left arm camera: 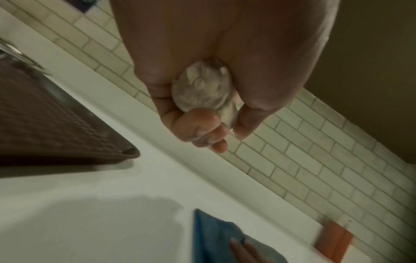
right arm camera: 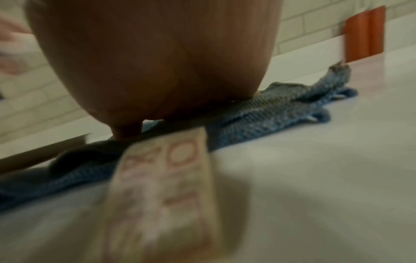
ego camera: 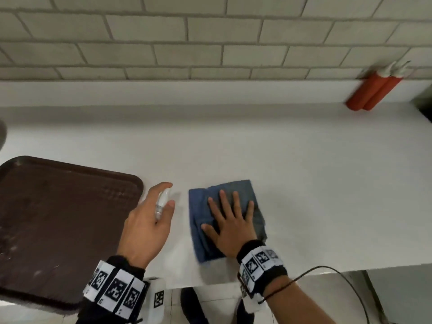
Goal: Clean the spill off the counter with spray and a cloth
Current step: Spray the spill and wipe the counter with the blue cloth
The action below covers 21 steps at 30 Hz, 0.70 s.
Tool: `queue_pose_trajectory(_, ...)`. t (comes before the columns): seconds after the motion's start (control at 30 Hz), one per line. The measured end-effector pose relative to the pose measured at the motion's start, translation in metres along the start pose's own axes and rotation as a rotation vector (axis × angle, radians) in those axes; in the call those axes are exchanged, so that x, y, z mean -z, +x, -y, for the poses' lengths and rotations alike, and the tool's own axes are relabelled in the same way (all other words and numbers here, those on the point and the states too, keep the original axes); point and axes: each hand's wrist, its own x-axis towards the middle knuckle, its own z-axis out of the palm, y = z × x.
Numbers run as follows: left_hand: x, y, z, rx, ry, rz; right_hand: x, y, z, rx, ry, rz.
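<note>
A folded blue cloth (ego camera: 243,190) lies flat on the white counter (ego camera: 304,171) near its front edge. My right hand (ego camera: 230,222) presses on it with straight, spread fingers; the palm (right arm camera: 168,62) sits on the cloth (right arm camera: 281,110). Just left of the cloth, my left hand (ego camera: 152,218) grips a small clear spray bottle (ego camera: 161,202), held a little above the counter. The left wrist view shows the bottle's base (left arm camera: 201,87) wrapped by curled fingers, with the cloth (left arm camera: 211,236) below. I can make out no spill on the counter.
A dark brown tray (ego camera: 58,218) lies at the left, close to my left hand. Two orange bottles (ego camera: 371,92) stand against the tiled wall at the far right. A cable (ego camera: 339,277) hangs off my right wrist past the counter's front edge.
</note>
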Motion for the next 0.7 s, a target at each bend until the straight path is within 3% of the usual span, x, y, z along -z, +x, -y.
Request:
queue_pose_trajectory(0.07,-0.014,-0.002,-0.019,-0.025,-0.004,0.016,-0.011,-0.027,-0.005,0.058,-0.010,-0.022)
queue_pose_trajectory(0.13,-0.030,-0.007,-0.037,-0.058,0.010,0.045,-0.016,-0.051,-0.032,0.021,0.000,-0.043)
queue_pose_trajectory(0.3,-0.070,-0.027,-0.074,-0.090,-0.006,0.109,-0.012,-0.104,-0.158,-0.255,0.053,-0.121)
queue_pose_trajectory(0.47,-0.096,-0.049,-0.095,-0.097,0.009,0.122,0.007,-0.122,-0.267,-0.499,0.138,-0.089)
queue_pose_trajectory(0.6,-0.099,-0.064,-0.098,-0.067,0.021,0.089,0.010,-0.101,-0.251,-0.525,0.110,-0.091)
queue_pose_trajectory(0.7,-0.098,-0.071,-0.100,-0.056,0.032,0.050,0.001,-0.093,-0.198,-0.325,0.070,-0.096)
